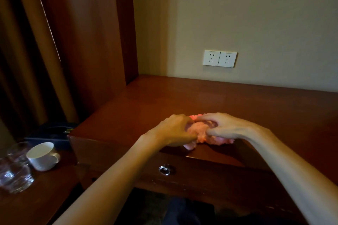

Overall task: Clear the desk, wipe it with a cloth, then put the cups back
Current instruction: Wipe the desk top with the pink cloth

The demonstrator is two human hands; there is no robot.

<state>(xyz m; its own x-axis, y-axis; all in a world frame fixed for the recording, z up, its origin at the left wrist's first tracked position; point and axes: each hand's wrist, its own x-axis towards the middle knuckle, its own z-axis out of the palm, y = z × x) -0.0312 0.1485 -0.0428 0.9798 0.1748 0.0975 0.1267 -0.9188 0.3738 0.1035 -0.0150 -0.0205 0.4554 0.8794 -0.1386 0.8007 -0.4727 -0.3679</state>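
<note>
Evidently I am in the wiping step: my left hand (173,130) and my right hand (226,128) both have their fingers curled into the crumpled pink fleecy cloth (198,131), bunching it between them at the near edge of the reddish-brown wooden surface (201,97). The part of the top I can see carries nothing but the cloth, so I judge the clearing done. The cups wait on the lower side table (45,192) at my left: a white ceramic cup with a handle (43,155), and just beside it two clear drinking glasses (15,168), well apart from the cloth. Next, I think, the cloth needs gathering into a firm pad, then broad strokes toward the white wall sockets (219,58) and the far corner. Only afterwards should I reach left for the cups.
</note>
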